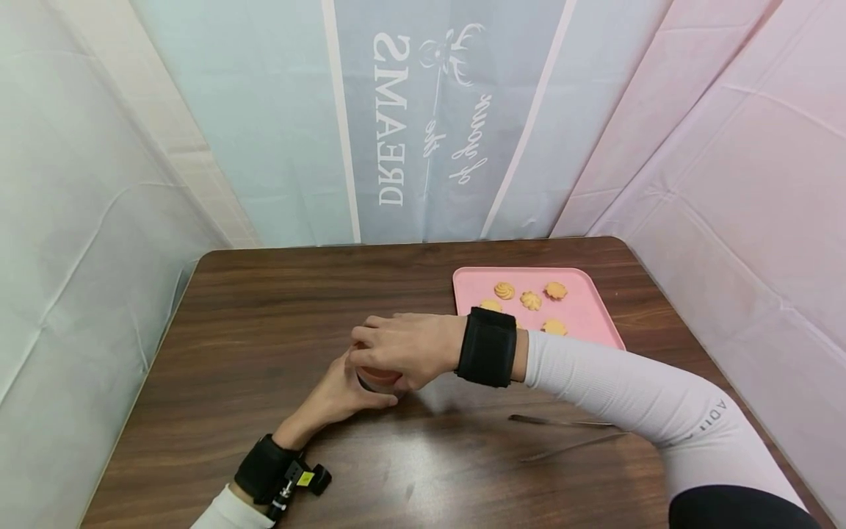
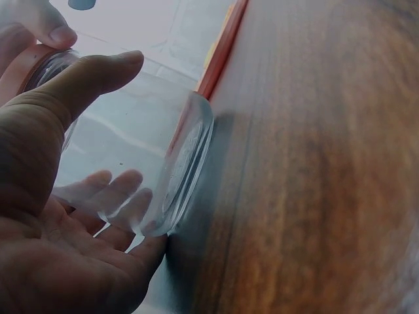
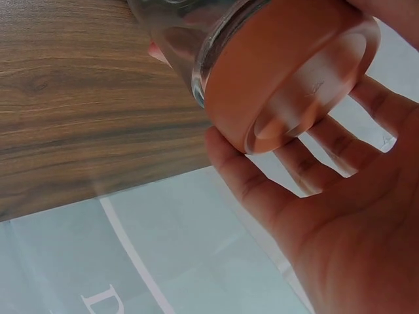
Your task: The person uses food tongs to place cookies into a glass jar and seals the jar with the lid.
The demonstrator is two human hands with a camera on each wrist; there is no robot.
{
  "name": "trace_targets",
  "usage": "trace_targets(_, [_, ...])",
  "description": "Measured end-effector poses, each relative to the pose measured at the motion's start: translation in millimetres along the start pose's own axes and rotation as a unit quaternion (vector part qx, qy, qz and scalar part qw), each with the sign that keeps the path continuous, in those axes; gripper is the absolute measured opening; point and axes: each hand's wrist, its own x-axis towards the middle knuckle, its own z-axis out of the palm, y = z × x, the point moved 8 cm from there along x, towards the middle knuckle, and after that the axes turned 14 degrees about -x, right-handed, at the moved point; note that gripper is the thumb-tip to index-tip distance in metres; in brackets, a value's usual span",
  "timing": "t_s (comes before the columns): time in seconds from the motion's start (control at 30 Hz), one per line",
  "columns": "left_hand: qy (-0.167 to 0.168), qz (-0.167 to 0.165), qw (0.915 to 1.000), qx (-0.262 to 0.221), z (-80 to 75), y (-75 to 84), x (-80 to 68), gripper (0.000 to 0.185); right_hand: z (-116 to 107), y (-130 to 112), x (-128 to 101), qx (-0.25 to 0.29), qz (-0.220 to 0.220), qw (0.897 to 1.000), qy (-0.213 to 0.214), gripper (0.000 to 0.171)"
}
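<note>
A clear glass jar (image 1: 378, 380) with a terracotta-orange lid (image 3: 294, 72) stands on the dark wooden table (image 1: 264, 308), mostly hidden under both hands. My left hand (image 1: 337, 397) grips the jar's glass body (image 2: 144, 150) from the near side, thumb across the front and fingers showing through the glass. My right hand (image 1: 396, 349) reaches in from the right and covers the top, its fingers curled round the lid, as the right wrist view shows. The jar looks empty.
A pink tray (image 1: 588, 308) with several small golden cookies (image 1: 529, 300) lies at the back right. Metal tongs (image 1: 568, 433) lie on the table near my right forearm. Fabric backdrops close in the table's left, far and right sides.
</note>
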Motion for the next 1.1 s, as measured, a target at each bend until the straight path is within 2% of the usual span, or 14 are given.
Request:
trace_targets(0.2, [-0.003, 0.003, 1.0, 0.001, 0.9, -0.4, 0.1, 0.091, -1, -1, -1, 0.001, -0.011, 1.0, 0.004, 0.067])
trace_targets(0.5, [-0.004, 0.001, 1.0, -0.004, 1.5, -1.9, -1.2, 0.087, 2, -2, 0, 0.006, -0.019, 1.0, -0.005, 0.077])
trace_targets(0.8, [-0.003, 0.0, 1.0, -0.003, 2.0, -1.7, -1.8, 0.091, 2, -4, -1, 0.006, -0.024, 1.0, 0.006, 0.074])
trace_targets(0.9, [-0.004, 0.0, 0.9999, -0.016, 1.8, -2.5, -1.8, 0.092, 1, -2, -2, 0.007, -0.014, 1.0, 0.004, 0.076])
trace_targets(1.03, [-0.003, -0.007, 0.9995, -0.031, 1.7, -5.5, 0.6, 0.075, -2, 4, -2, 0.003, 0.021, 1.0, 0.001, 0.086])
trace_targets(1.1, [-0.001, -0.008, 0.9997, -0.023, 1.5, -6.8, 1.9, 0.07, -4, 7, -2, -0.002, 0.042, 0.999, 0.002, 0.09])
